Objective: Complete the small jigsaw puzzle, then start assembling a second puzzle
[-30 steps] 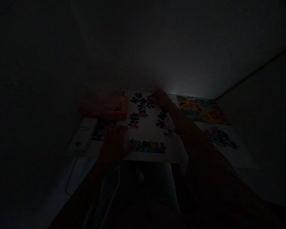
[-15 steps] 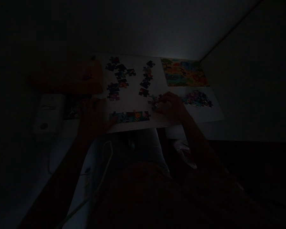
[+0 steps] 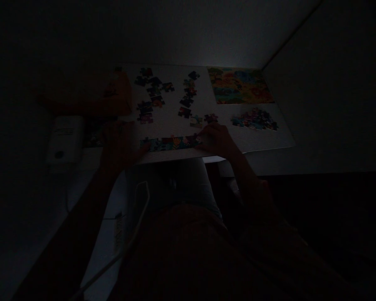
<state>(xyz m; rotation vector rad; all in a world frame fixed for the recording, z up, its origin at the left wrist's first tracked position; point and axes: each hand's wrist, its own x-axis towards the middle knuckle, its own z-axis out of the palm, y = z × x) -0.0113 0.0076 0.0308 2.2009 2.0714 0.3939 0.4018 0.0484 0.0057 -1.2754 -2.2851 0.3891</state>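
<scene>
The view is very dark. A joined strip of puzzle pieces (image 3: 175,143) lies along the near edge of a white board (image 3: 166,125). My left hand (image 3: 119,144) rests with fingers apart at the strip's left end, its thumb touching it. At the right end, my right hand (image 3: 217,140) pinches a puzzle piece (image 3: 199,140) against the strip. Just above that hand lie a pale piece (image 3: 196,121) and a dark pink piece (image 3: 211,118). Loose pieces (image 3: 155,85) are scattered at the upper left, and a column of pieces (image 3: 188,100) stands right of them.
A pile of pieces (image 3: 255,119) lies at the right, below a colourful animal picture (image 3: 241,85). An orange bag-like object (image 3: 117,94) and a white box-shaped device (image 3: 65,140) are at the left. A pale cable (image 3: 141,221) hangs below the board.
My right hand has moved left and down to the strip's right end with a piece. The pale and pink pieces now lie uncovered above it. The whole view has shifted slightly.
</scene>
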